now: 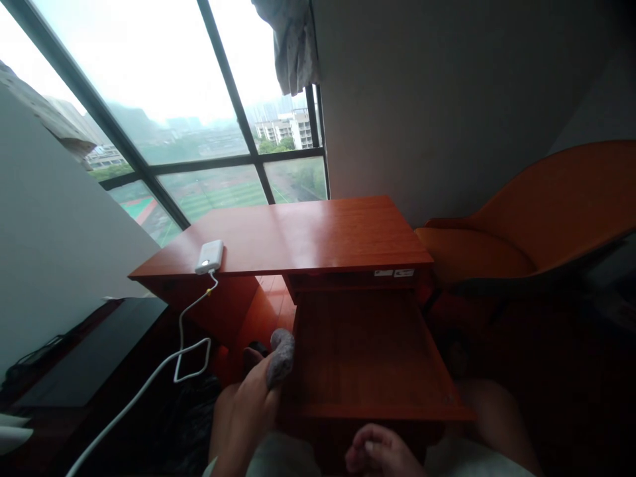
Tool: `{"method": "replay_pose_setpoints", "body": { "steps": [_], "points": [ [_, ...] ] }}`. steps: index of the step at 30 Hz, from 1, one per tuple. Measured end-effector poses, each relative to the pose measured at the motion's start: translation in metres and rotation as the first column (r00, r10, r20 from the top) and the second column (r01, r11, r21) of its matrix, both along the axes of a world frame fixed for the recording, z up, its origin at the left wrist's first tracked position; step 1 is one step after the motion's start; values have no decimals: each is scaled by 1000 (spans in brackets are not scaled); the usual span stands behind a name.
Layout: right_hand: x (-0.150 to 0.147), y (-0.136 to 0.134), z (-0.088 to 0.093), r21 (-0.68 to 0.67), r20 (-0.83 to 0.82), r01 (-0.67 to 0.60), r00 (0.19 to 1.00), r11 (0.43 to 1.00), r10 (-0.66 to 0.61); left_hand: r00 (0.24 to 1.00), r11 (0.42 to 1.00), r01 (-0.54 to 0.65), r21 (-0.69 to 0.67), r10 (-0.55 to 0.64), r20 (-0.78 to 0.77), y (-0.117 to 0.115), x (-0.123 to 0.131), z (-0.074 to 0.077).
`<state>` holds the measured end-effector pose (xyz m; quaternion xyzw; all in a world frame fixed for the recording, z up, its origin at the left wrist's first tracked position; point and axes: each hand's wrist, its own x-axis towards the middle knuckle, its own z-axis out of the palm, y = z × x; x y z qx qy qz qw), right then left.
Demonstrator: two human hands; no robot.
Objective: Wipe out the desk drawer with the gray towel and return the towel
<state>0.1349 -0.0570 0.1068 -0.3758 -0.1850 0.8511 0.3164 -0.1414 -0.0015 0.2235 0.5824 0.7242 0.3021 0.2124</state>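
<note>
My left hand is closed around a bunched grey cloth, whose upper end sticks out above the fingers. It is at the left side of a pulled-out wooden drawer. In front of the drawer's near edge, my right hand has its fingers curled in, and I see nothing in them. The drawer belongs to a reddish-brown wooden desk.
A white power bank lies on the desk's left part, with a white cable hanging from it. An orange chair stands at the right. Behind the desk is a large window. A dark flat surface is at the left.
</note>
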Motion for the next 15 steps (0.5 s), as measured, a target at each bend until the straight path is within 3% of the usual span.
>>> {"method": "replay_pose_setpoints", "body": {
  "steps": [3,6,9,11,13,15],
  "points": [
    [0,8,34,84,-44,215,976,973,-212,990,987,138,83,-135,-41,1,44,18],
    [7,17,50,146,-59,388,922,910,-383,935,931,330,156,-346,85,-3,98,14],
    [24,20,51,85,-19,466,885,881,-466,832,873,475,114,-487,265,-10,149,0],
    [41,18,48,33,18,494,869,869,-495,742,838,541,70,-515,429,-15,178,-8],
    [61,16,43,-24,67,516,855,856,-514,625,790,611,46,-518,585,-19,199,-12],
    [84,15,38,-107,156,560,825,821,-543,537,744,663,79,-546,643,-23,211,-12]
  ]
}}
